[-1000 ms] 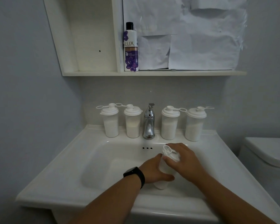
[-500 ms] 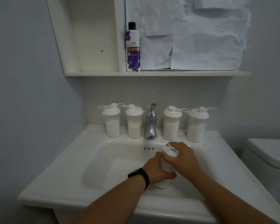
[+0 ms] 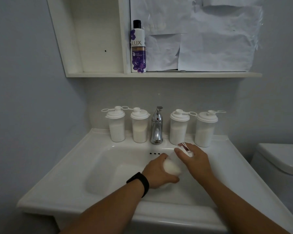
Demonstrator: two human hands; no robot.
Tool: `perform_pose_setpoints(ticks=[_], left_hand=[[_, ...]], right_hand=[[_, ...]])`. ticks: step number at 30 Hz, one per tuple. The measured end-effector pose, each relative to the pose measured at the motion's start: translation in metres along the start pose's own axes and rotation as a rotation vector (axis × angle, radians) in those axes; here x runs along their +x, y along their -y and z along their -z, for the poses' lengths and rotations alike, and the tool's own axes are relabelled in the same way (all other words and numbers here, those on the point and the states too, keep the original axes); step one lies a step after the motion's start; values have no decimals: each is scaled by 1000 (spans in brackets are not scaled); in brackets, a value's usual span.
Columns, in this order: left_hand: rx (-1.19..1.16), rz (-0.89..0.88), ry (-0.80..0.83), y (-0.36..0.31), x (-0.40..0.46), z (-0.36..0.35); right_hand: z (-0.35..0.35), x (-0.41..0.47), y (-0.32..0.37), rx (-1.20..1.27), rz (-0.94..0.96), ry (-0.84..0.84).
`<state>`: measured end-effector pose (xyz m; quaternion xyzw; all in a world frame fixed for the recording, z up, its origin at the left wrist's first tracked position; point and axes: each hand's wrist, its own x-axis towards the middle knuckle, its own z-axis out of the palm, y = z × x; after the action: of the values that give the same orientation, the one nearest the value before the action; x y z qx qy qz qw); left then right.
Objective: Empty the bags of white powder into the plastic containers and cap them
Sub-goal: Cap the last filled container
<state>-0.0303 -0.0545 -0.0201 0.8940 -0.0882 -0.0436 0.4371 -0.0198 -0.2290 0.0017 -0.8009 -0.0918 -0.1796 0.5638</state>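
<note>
Left hand (image 3: 160, 171) grips the body of the fifth container (image 3: 173, 165), tilted over the sink (image 3: 98, 149); right hand (image 3: 195, 157) holds its lid end. Four capped containers (image 3: 116, 127) with powder stand along the rear ledge, two either side of the tap (image 3: 156, 127). No bags in view. Judged nearly complete: this cap remains.

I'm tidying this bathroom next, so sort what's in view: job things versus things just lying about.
Job: the container gripped by the left hand, its cap end under the right hand; four capped containers of powder.
Lying about: Lux bottle, tap, papers, toilet.
</note>
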Motion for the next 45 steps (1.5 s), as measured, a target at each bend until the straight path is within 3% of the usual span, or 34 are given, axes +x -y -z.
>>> perform_pose_setpoints(ticks=[5,9,12,16,22,27,35,38,42,45], left_hand=[[-55,-35,55,-4,-8,5],[-113,8,209,-5,-10,2],[-58,8,309,-2,-11,-2],[-137,27,263,1,-6,0],[-294,-54,175,-12,-8,-1],[-764,22,245,-13,-11,-5],[-735,235,104,-12,-6,-10],[-709,250,55,-15,-5,-10],[-693,261,-115,-12,-2,-6],[-882,387,-130,-19,-6,-2]], right_hand=[[4,-4,5,60,-6,8],[7,-6,-2,-11,30,69],[1,-12,-6,-202,241,180],[-9,-12,-8,-249,386,220],[-4,-9,-1,166,-74,303],[-4,-9,-3,310,-282,353],[1,-1,-12,615,-617,399],[-2,-2,-14,566,-696,419],[-2,-3,-11,418,-654,413],[-4,-5,-10,334,-628,422]])
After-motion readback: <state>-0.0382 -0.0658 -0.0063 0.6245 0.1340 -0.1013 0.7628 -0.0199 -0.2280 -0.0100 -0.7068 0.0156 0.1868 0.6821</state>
